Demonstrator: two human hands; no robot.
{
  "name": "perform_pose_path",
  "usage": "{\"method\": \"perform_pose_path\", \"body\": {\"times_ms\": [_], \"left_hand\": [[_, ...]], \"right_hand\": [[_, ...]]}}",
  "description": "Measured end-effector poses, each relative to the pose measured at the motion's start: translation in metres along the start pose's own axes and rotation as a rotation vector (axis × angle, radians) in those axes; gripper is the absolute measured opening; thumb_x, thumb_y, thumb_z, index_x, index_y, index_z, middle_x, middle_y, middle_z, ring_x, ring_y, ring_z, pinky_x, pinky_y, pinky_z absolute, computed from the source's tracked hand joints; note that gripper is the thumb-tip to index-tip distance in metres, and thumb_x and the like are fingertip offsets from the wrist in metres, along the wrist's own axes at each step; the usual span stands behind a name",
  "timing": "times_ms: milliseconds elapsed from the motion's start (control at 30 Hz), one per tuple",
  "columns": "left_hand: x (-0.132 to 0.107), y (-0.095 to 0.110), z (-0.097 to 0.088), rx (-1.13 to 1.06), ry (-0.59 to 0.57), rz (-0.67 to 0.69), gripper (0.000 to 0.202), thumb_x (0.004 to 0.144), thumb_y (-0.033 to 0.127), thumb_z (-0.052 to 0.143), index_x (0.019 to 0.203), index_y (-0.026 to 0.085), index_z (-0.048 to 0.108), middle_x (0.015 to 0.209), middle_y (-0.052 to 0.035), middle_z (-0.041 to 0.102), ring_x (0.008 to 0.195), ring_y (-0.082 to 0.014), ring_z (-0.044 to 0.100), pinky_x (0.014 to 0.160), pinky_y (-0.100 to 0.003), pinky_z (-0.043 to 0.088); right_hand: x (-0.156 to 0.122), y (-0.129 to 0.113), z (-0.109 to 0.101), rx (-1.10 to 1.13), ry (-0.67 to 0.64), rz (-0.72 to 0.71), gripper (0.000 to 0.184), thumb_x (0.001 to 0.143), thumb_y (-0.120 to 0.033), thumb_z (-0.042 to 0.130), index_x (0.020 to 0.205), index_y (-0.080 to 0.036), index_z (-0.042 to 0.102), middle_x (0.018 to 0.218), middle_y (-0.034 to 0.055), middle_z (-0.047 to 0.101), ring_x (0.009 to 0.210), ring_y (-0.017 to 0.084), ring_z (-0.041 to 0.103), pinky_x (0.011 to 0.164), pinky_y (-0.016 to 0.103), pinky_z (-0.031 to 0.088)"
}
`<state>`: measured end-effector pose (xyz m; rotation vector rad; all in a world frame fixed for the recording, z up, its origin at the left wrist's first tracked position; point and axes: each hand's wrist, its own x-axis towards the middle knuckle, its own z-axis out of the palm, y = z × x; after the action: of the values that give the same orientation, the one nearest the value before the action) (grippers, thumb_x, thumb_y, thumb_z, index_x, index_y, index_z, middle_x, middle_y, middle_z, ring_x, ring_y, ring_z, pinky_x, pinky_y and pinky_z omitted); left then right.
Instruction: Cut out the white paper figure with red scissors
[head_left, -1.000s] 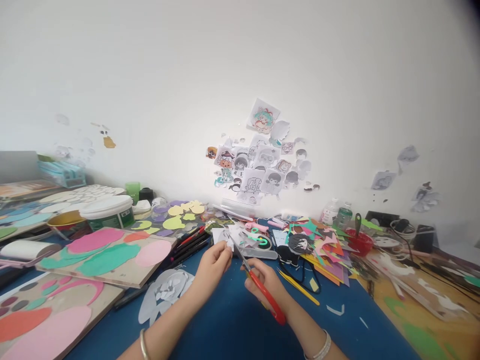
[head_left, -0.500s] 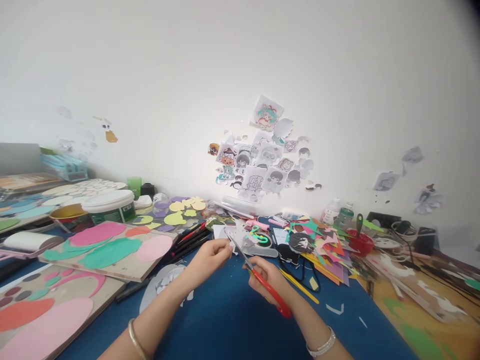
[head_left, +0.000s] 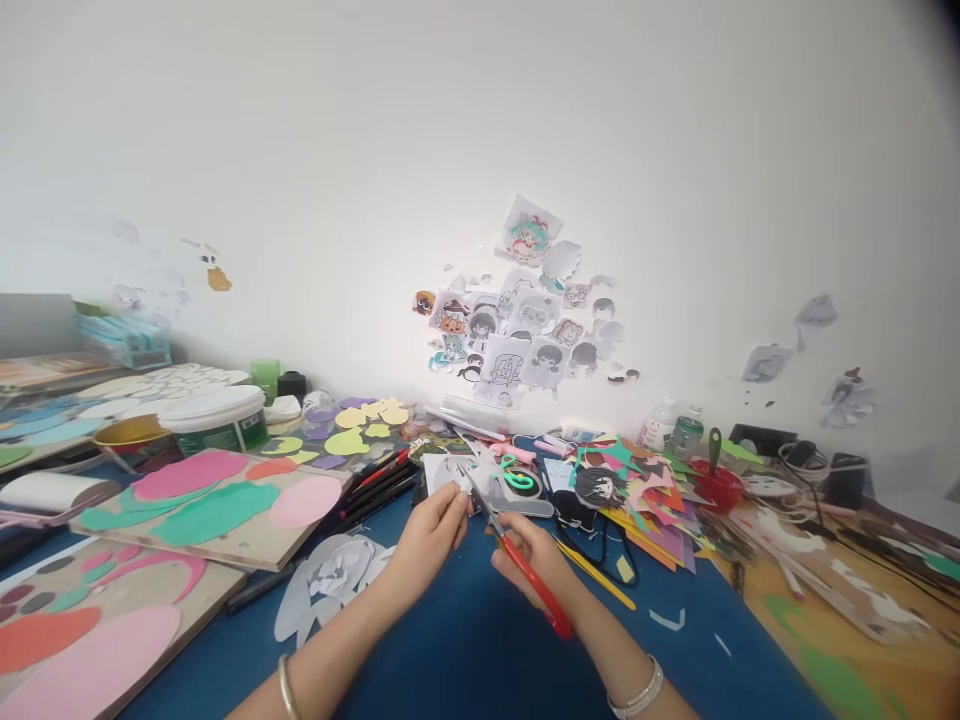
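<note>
My right hand [head_left: 534, 566] is closed round the red handles of a pair of scissors [head_left: 525, 572], whose blades point up and left. My left hand [head_left: 431, 535] pinches a small piece of white paper [head_left: 459, 490] right at the blades' tip. Both hands hover over the blue table mat [head_left: 465, 650]. I wear a bangle on each wrist. A grey paper cut-out [head_left: 326, 585] lies just left of my left forearm.
Wooden boards with pink, green and orange shapes [head_left: 210, 505] lie on the left, near a white tub [head_left: 214, 418]. Pencils [head_left: 379, 480], green-handled scissors [head_left: 517, 478] and a heap of coloured paper scraps [head_left: 649, 500] crowd the far side. Drawings [head_left: 517, 330] are stuck on the wall.
My hands stay together over the mat. The scissor blades have closed somewhat on the paper, and the view has shifted slightly.
</note>
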<state>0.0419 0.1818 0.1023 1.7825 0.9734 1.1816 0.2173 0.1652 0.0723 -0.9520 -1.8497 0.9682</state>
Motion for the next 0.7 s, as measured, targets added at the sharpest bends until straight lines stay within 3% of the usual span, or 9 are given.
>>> {"method": "perform_pose_path", "body": {"times_ms": [400,700], "left_hand": [[-0.004,0.008,-0.008,0.106,0.054,0.073,0.032,0.086,0.04,0.036,0.063,0.02,0.046,0.041,0.0058,0.045,0.042,-0.0113,0.04,0.049,-0.023,0.031],[-0.002,0.014,-0.013,0.17,0.053,0.041,0.036,0.082,0.04,0.037,0.051,0.021,0.035,0.04,0.0062,0.038,0.043,-0.0099,0.037,0.047,-0.022,0.028]], "right_hand": [[-0.001,-0.003,0.001,0.067,-0.055,-0.068,0.047,0.076,-0.06,0.057,0.096,-0.017,0.052,0.06,-0.0055,0.035,0.049,0.007,0.025,0.046,0.022,0.022],[-0.003,-0.002,0.001,0.068,-0.075,-0.031,0.044,0.08,-0.056,0.055,0.1,-0.017,0.052,0.06,-0.0063,0.034,0.05,0.007,0.026,0.046,0.021,0.024]]}}
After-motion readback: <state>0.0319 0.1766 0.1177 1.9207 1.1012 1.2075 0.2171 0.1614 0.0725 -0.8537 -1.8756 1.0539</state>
